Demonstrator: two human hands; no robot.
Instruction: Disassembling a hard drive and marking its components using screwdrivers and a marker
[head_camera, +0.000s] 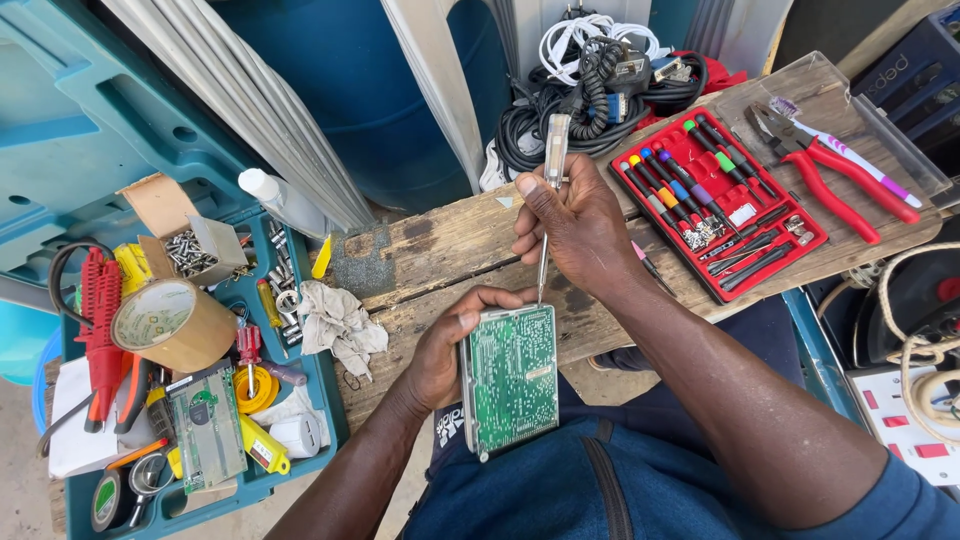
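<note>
Head view. Left hand (440, 350): fingers clamped on the left edge of a green circuit board (512, 378), held over the lap against the wooden bench (430, 250). Right hand (575, 225): fingers closed round a clear-handled screwdriver (552, 175), tip at the board's top edge. Step judged: working a screw; next calls for steady downward pressure. Red screwdriver set (715, 205) lies right.

bare plank (440, 245) left of the hands; red screwdriver tray (715, 205) crowds the right.
</note>
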